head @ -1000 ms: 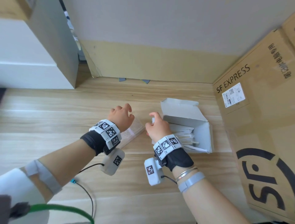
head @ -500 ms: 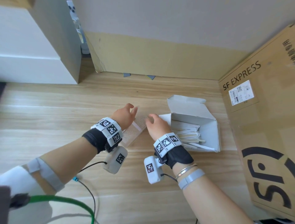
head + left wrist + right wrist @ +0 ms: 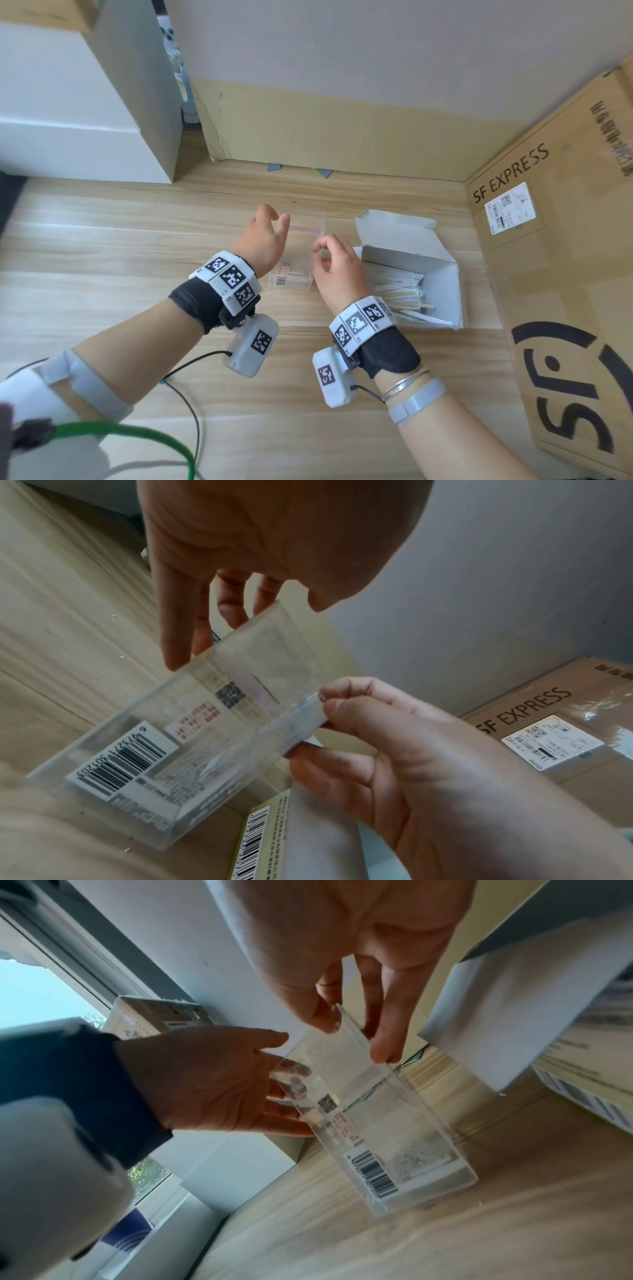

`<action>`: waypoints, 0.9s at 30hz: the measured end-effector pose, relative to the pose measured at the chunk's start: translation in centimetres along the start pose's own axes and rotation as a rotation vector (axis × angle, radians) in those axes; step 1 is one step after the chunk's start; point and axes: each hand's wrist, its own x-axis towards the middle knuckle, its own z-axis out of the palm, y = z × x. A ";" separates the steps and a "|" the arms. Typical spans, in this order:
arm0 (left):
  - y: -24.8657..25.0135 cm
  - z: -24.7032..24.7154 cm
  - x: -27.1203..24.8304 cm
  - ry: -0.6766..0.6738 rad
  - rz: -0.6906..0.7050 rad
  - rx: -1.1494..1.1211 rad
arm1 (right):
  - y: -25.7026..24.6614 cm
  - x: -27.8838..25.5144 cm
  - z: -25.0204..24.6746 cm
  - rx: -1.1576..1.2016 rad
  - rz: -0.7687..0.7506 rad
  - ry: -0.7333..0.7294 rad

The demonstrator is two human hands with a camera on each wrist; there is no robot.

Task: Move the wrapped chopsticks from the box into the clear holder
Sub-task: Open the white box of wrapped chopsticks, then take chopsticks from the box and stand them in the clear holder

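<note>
Wooden floor (image 3: 102, 274), hands on clear holder (image 3: 301, 253)

Surface: wooden floor (image 3: 102, 274)
Lying on it: white box (image 3: 442, 294) (lid open), clear holder (image 3: 294, 274), big SF Express carton (image 3: 565, 274)

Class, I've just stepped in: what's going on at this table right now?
A person is standing the clear holder upright on the wooden table. The right hand pinches its top rim; the left hand steadies the other side. The holder is empty, and the wrapped chopsticks lie in the open white box beside it.
</note>
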 end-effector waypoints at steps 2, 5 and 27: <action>-0.2 0.2 -0.3 0.015 -0.024 -0.008 | 0.3 -0.3 -0.1 -0.021 -0.012 -0.022; -0.2 0.6 -0.9 0.054 -0.052 -0.022 | 0.6 -0.7 -0.4 -0.022 -0.035 -0.026; 6.4 9.6 -4.7 -0.300 0.021 0.332 | 10.1 -0.3 -9.2 -0.112 0.334 -0.150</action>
